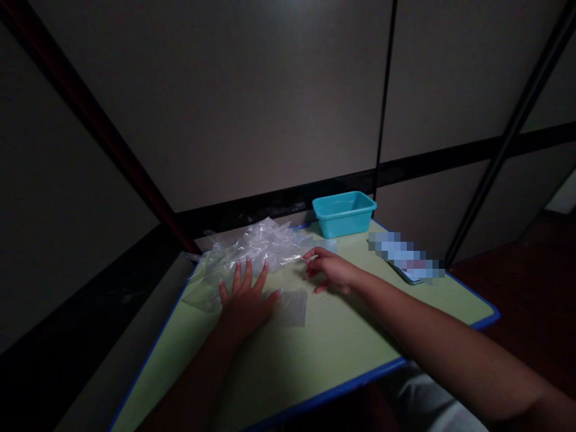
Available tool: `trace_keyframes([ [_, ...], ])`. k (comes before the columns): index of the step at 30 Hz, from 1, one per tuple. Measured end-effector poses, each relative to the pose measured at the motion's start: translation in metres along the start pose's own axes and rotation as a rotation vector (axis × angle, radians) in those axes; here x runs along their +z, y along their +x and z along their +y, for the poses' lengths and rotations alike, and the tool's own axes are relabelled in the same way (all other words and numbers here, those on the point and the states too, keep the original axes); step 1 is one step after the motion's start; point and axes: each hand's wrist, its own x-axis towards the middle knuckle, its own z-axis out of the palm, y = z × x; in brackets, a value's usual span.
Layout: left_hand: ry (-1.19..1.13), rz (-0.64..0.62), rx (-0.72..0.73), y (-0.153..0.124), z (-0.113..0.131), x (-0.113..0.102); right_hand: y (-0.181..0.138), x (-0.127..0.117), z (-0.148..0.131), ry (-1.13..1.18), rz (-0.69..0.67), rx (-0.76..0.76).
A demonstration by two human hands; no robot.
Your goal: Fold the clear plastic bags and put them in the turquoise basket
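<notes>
My left hand [247, 300] lies with its fingers spread, palm down, at the near edge of a pile of crumpled clear plastic bags [270, 240]. Partly under its thumb is a flat, see-through plastic piece [292, 309] on the table; the rest of that piece is hidden by the hand. My right hand [330, 270] is just right of the pile, its fingers loosely curved and apart. Its fingertips are close to the right edge of the plastic, and whether they touch it I cannot tell. Nothing shows in its grasp.
A turquoise plastic basket [345, 223] stands at the back of the pale green table [288, 378], which has a blue rim. On the right side lies a phone-like flat object [405, 261], partly blurred out. Dark panelled cabinet doors [252, 108] rise directly behind the table.
</notes>
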Motion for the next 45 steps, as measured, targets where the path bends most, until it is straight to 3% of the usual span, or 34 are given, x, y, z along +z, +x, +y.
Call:
trace_keyframes([
  [3, -0.02, 0.026, 0.087, -0.003, 0.004, 0.0, 0.001, -0.002, 0.0, 0.115, -0.074, 0.058],
  [6, -0.057, -0.059, 0.214, -0.008, 0.009, 0.003, 0.001, -0.004, -0.001, 0.229, -0.122, 0.1],
  [10, -0.097, -0.14, 0.317, -0.013, 0.015, 0.005, -0.001, -0.004, -0.003, 0.276, -0.096, 0.143],
  [21, -0.226, -0.182, 0.495, -0.012, 0.024, -0.003, -0.003, -0.003, -0.006, 0.291, -0.031, 0.138],
  [36, -0.186, -0.235, 0.521, -0.013, 0.024, 0.001, -0.002, -0.001, -0.004, 0.412, -0.085, 0.177],
  [45, -0.225, -0.223, 0.532, -0.013, 0.022, 0.008, -0.003, -0.002, 0.001, 0.337, -0.261, 0.144],
])
